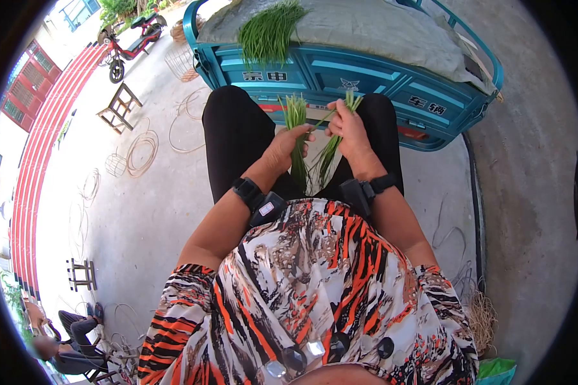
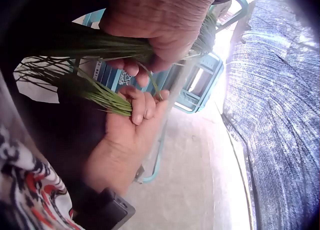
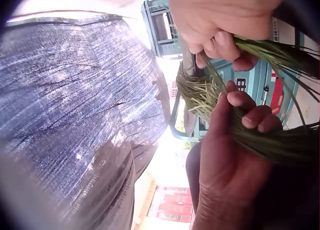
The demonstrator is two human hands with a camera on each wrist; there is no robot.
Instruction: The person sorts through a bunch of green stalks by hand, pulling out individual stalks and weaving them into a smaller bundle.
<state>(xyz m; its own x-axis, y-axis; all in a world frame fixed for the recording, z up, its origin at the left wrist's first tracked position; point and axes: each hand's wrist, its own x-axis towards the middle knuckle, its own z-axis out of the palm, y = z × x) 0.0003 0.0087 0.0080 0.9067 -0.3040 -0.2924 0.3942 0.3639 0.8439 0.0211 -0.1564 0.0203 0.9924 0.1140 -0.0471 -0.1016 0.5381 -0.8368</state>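
My left hand (image 1: 285, 145) grips an upright bunch of chives (image 1: 295, 114), its pale ends above the fist and its green leaves hanging below. To its right, my right hand (image 1: 351, 131) holds a thinner bunch (image 1: 328, 156), the fingers curled round the stems. Between the two hands runs a single chive stalk (image 3: 214, 70), pinched by the left thumb and finger and reaching the right fingertips. In the left wrist view the right-hand bunch (image 2: 107, 96) fans out toward the lap. Both hands are over the lap, between the knees.
A teal cargo tricycle (image 1: 359, 70) stands just in front, with a heap of chives (image 1: 270, 32) on its grey cover (image 1: 379, 29). Wooden stools (image 1: 120, 108), coiled wire (image 1: 142, 154) and a red scooter (image 1: 135, 45) are at the left. Another person (image 1: 77, 330) sits lower left.
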